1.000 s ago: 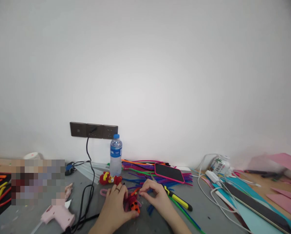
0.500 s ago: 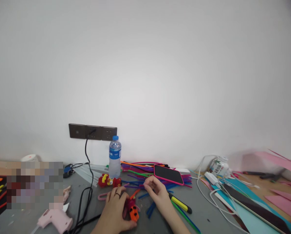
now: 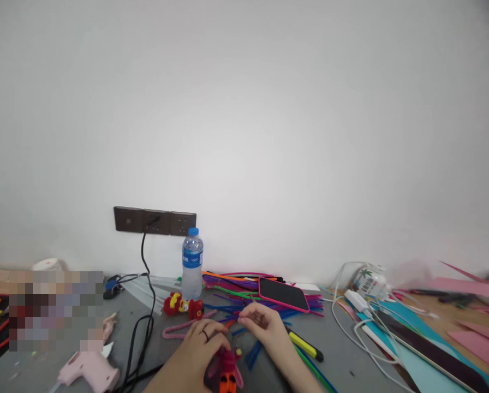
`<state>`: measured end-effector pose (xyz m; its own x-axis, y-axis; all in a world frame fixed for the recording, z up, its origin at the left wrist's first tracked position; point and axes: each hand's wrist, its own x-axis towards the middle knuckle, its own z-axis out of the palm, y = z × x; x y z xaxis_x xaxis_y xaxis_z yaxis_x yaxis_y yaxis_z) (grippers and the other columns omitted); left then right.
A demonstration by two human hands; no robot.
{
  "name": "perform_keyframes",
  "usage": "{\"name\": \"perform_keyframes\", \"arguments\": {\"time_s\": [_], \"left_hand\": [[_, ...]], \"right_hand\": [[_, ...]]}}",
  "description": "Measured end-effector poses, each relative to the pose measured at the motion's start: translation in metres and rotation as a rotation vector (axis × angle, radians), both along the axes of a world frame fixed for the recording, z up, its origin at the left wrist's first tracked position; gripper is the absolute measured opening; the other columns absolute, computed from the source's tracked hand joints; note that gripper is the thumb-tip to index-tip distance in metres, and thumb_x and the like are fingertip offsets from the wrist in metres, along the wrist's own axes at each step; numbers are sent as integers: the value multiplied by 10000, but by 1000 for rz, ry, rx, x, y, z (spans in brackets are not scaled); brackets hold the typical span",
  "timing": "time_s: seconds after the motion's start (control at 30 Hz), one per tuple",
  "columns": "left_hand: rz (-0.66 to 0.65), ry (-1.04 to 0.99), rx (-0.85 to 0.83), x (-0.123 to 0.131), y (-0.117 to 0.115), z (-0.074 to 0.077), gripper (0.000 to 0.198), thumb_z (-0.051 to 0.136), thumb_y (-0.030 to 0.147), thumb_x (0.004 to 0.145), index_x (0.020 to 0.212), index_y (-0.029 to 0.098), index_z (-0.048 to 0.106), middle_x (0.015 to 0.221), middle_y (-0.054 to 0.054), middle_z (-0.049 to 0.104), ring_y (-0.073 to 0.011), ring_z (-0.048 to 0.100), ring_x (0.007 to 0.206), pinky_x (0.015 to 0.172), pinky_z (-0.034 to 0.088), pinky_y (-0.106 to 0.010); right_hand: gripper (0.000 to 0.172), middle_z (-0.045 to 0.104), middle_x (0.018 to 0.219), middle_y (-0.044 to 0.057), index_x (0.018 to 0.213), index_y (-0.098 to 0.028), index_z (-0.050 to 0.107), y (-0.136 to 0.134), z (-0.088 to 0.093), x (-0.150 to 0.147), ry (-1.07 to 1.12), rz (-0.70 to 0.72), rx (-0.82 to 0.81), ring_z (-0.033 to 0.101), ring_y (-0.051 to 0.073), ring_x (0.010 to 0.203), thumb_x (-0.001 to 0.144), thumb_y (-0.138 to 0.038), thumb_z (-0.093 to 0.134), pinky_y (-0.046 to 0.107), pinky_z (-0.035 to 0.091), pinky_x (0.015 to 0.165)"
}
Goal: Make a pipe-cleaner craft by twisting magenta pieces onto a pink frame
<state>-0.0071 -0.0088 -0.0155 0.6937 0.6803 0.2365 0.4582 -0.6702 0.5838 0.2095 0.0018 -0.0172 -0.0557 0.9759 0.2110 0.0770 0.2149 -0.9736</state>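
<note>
My left hand [image 3: 201, 349], with a dark ring on one finger, is closed around a small pipe-cleaner figure [image 3: 228, 361]. The figure is magenta above, with an orange part bearing black spots at the bottom edge of the view. My right hand [image 3: 264, 326] is just right of it, thumb and fingertips pinched together; what lies between them is too small to make out. Close to those fingertips, a short orange pipe cleaner [image 3: 230, 323] shows between the hands. Behind my left hand lies a bent pink pipe cleaner [image 3: 177, 332], partly covered.
A water bottle [image 3: 192, 267] stands behind a red and yellow pipe-cleaner piece [image 3: 183, 306]. Loose pipe cleaners surround a phone [image 3: 283, 295]. A yellow cutter [image 3: 305, 345] lies right, a pink glue gun [image 3: 89, 372] left, near a black cable [image 3: 149, 305]. White cables [image 3: 375, 349] cross blue paper.
My left hand has shifted slightly right and turned, bringing the figure's orange part lower. More of the bent pink pipe cleaner shows. My right hand stays nearly in place, still pinched.
</note>
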Motion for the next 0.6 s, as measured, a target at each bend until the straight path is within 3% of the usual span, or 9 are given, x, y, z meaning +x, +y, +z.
{"name": "perform_keyframes", "arguments": {"time_s": [0.2, 0.4, 0.6], "left_hand": [[95, -24, -75, 7, 0, 10, 538, 651, 71, 618, 1113, 250, 538, 1190, -55, 608, -270, 490, 1180, 1089, 279, -424], [105, -94, -65, 7, -2, 12, 580, 667, 60, 586, 1123, 250, 559, 1290, -71, 543, -286, 434, 1241, 1045, 358, -382], [124, -107, -50, 6, -3, 14, 578, 723, 91, 579, 1111, 264, 575, 1315, -68, 525, -303, 424, 1247, 1052, 355, -407]], "right_hand": [[327, 654, 660, 31, 681, -181, 654, -4, 7, -4, 78, 38, -16, 601, 186, 628, 669, -486, 768, 298, 462, 619], [283, 654, 1014, 112, 672, -189, 694, -13, 16, -10, -66, 61, 42, 598, 294, 1004, 730, -464, 727, 395, 431, 871], [307, 605, 1139, 121, 680, -188, 694, -19, 18, -14, -115, 148, -34, 574, 307, 1094, 752, -486, 702, 421, 402, 947]]}}
